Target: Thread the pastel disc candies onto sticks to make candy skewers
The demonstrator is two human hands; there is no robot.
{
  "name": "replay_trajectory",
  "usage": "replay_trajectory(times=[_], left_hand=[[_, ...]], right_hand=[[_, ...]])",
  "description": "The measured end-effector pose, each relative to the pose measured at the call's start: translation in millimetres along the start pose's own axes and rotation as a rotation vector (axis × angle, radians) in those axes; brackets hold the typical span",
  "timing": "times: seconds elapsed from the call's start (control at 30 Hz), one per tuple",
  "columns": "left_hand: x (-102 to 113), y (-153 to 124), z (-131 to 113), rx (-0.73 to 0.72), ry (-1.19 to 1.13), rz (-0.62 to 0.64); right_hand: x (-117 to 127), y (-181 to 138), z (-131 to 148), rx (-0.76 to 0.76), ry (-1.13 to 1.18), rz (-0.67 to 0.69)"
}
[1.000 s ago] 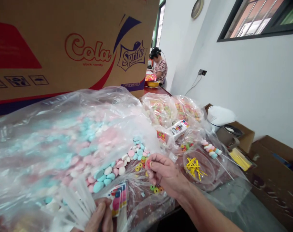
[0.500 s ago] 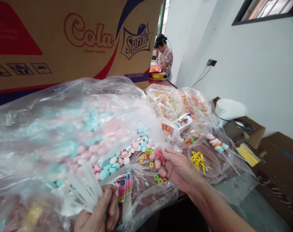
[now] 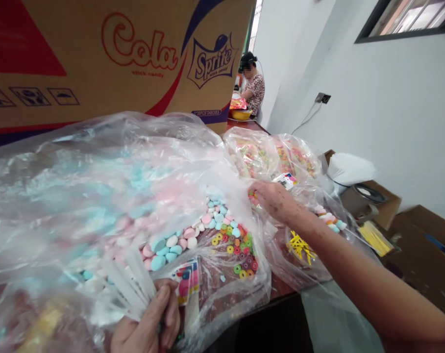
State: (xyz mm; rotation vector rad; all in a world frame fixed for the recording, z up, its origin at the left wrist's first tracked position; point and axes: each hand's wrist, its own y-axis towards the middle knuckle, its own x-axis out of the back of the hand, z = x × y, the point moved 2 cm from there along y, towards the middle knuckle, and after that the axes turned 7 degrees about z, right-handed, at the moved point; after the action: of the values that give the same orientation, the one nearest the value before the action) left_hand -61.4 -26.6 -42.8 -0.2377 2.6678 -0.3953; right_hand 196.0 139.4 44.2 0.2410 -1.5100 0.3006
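My left hand (image 3: 152,314) is closed around a fanned bundle of white plastic sticks (image 3: 132,284) at the lower left. Beside it lie colourful printed cards (image 3: 187,282). My right hand (image 3: 272,198) reaches over a clear bag of small candy rings (image 3: 252,197); its fingertips point down into the bag's opening and are mostly hidden. Loose candy rings (image 3: 240,250) in green, yellow, red and purple lie on clear plastic between my hands. Next to them spread pink, white and blue oval candies (image 3: 171,247), spilling from a large clear bag (image 3: 108,152).
A large cardboard box (image 3: 134,59) stands behind the bags. Yellow twist ties (image 3: 301,247) sit under my right forearm, near skewered marshmallow-like sweets (image 3: 331,219). Filled ring bags (image 3: 252,154) lie behind. A co-worker (image 3: 254,88) sits at the far table end.
My right hand has moved up and away from the loose rings to the bag behind them. Red and purple rings it held or covered now lie in the pile. My left hand stays put.
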Motion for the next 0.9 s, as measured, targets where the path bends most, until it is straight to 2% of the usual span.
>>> replay_trajectory(times=[0.33,0.53,0.7,0.77,0.8,0.83,0.9], left_hand=[[-0.2,-2.8,0.7,-0.069,-0.048,-0.005],[0.9,-2.2,4.1,-0.083,-0.076,0.027],[2.3,-2.8,5.1,-0.094,-0.088,0.018],[2.9,-2.9,5.5,-0.088,-0.097,0.026],[3.2,-2.8,5.7,-0.084,-0.099,0.033],[3.5,-2.6,6.0,-0.080,-0.101,0.039],[4.2,-1.8,6.6,-0.077,-0.100,0.043]], right_hand=[[-2.4,23.7,1.3,0.143,-0.187,0.175],[2.1,24.1,-7.5,0.043,-0.243,0.086],[24.6,0.0,0.4,-0.021,-0.120,-0.128],[31.2,-20.6,10.8,0.057,-0.002,-0.224],[30.0,-31.9,17.6,0.146,0.089,-0.217],[24.7,-43.2,25.3,0.260,0.171,-0.155],[3.1,-63.7,40.6,0.457,0.240,0.108]])
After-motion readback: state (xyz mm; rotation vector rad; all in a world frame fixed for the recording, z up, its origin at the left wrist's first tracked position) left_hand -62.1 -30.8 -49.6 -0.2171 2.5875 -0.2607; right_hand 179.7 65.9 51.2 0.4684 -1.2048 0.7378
